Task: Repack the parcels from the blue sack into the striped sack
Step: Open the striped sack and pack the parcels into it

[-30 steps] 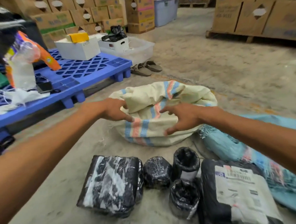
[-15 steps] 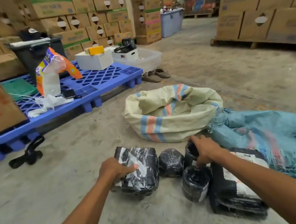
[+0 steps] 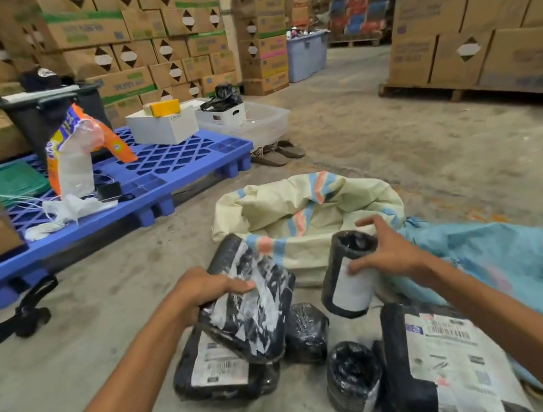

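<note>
**Two parcels in hand, short of the sack mouth**

My left hand (image 3: 205, 292) grips the near end of a taped flat parcel (image 3: 252, 308), with my fingers curled over its top edge. The parcel tilts up toward the striped sack (image 3: 298, 209). Its far end overlaps the sack's near rim in my view, and its lower end hangs above a labelled parcel (image 3: 215, 368) on the concrete floor (image 3: 107, 331). I hold only one end of slick wrap, so I judge it could slide out of my grip. Its leading edge could also catch the slumped rim and fold the mouth shut.

In the middle, a cylindrical parcel (image 3: 350, 275) with a white label stands nearly upright in the air, just short of the sack. My right hand (image 3: 390, 252) grasps it from the side, one digit pressed on the label and the others reaching round the far side near the top. That is a light hold on a round thing, and I think it could roll free and drop onto the small wrapped bundles (image 3: 305, 331) below.

Both forearms reach forward and angle inward. To the right, the blue sack (image 3: 512, 260) lies flat and crumpled.
</note>
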A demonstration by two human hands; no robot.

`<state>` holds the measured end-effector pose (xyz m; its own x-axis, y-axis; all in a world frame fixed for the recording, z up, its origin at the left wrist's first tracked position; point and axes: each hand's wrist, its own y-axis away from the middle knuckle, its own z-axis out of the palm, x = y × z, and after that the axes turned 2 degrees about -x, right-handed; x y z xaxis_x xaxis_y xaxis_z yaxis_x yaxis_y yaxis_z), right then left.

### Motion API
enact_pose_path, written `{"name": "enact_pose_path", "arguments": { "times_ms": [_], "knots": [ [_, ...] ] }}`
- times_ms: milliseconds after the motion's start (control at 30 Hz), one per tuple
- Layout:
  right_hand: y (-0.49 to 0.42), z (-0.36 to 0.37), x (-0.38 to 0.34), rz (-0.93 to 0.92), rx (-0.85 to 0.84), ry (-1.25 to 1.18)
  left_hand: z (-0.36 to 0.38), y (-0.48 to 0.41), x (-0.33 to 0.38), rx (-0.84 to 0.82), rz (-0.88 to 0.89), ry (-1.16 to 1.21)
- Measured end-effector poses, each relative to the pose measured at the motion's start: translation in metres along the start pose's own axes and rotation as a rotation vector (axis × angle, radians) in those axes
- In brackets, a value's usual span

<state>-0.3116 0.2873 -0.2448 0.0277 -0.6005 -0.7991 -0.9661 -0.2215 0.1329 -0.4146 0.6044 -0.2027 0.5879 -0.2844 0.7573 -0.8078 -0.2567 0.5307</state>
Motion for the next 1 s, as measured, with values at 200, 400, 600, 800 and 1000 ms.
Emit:
{"name": "enact_pose_path", "arguments": {
  "times_ms": [200, 400, 600, 800, 1000],
  "knots": [
    [-0.061, -0.06, -0.032, -0.001, 0.121, -0.607, -0.007, -0.036, 0.101, 0.06, 0.269, 0.189],
    [-0.154, -0.066, -0.028, 0.257, 0.082, -0.886, 0.001, -0.15, 0.145, -0.145, 0.086, 0.279],
    [-0.241, -0.035, 0.004, 0.617, -0.163, -0.418, 0.028, -0.258, 0.135, -0.213, -0.088, 0.169],
    [-0.314, 0.018, 0.039, 0.562, -0.109, -0.444, 0.054, -0.335, 0.104, -0.017, -0.009, 0.231],
    [-0.326, 0.023, 0.105, 0.458, 0.232, -0.234, 0.026, -0.374, 0.056, 0.477, 0.019, 0.032]
  ]
}}
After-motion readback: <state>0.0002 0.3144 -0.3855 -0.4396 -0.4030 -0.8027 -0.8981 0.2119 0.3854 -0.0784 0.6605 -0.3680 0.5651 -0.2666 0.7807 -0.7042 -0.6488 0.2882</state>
